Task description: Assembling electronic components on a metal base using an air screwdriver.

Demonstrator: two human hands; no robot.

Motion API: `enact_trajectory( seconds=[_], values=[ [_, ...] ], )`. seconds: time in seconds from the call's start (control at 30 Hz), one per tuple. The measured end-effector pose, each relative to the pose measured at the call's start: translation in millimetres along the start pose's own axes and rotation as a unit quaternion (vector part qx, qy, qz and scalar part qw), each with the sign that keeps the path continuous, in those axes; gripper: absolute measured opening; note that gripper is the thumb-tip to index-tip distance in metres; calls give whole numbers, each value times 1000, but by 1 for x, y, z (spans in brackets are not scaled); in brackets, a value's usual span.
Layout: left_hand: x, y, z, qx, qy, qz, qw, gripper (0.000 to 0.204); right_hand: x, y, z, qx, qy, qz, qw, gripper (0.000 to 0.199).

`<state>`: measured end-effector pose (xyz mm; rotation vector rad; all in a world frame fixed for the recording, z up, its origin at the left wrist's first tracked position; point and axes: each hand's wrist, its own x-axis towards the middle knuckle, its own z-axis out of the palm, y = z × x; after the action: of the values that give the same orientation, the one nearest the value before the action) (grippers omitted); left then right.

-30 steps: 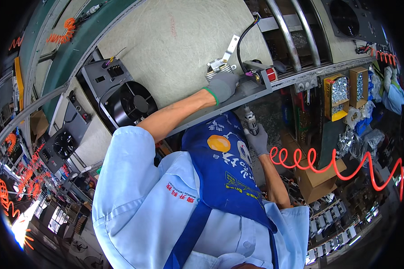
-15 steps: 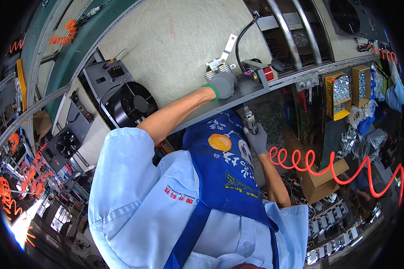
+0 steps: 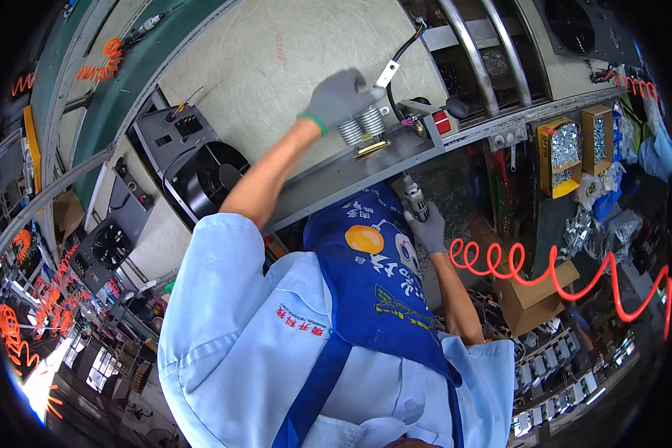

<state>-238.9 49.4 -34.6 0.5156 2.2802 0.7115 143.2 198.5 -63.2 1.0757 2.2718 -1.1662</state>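
My left hand [image 3: 337, 98], in a grey glove, reaches out over the pale worktable [image 3: 276, 67] and grips a silver ribbed metal part [image 3: 362, 125] with a white bracket [image 3: 387, 73] and a black cable on it. Just past it on the table's metal edge rail [image 3: 463, 134] sits a small red-and-black switch block [image 3: 439, 121]. My right hand [image 3: 429, 231], also gloved, is lower, below the rail and in front of my blue apron. It holds a power screwdriver [image 3: 414, 198] with its tip pointing up toward the rail.
A red coiled air hose [image 3: 560, 269] runs right from the screwdriver over a cardboard box [image 3: 534, 299]. Open boxes of screws [image 3: 564, 149] stand at the right. Black fans in grey housings [image 3: 209, 178] lie at the left. Two metal tubes [image 3: 474, 56] cross the table's far side.
My left hand has shifted up and left over the table, and the ribbed part now shows under its fingers. The right hand with the screwdriver has stayed in place.
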Motion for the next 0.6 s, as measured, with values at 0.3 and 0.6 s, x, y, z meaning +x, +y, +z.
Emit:
enact_trajectory(
  seconds=[0.3, 0.6],
  values=[
    [70, -27, 10, -35, -280, 62, 957, 76, -5, -17, -17, 12, -16, 23, 1000, 38],
    [66, -19, 10, 31, -261, 37, 964, 89, -12, -26, -10, 69, -32, 56, 995, 35]
  ],
)
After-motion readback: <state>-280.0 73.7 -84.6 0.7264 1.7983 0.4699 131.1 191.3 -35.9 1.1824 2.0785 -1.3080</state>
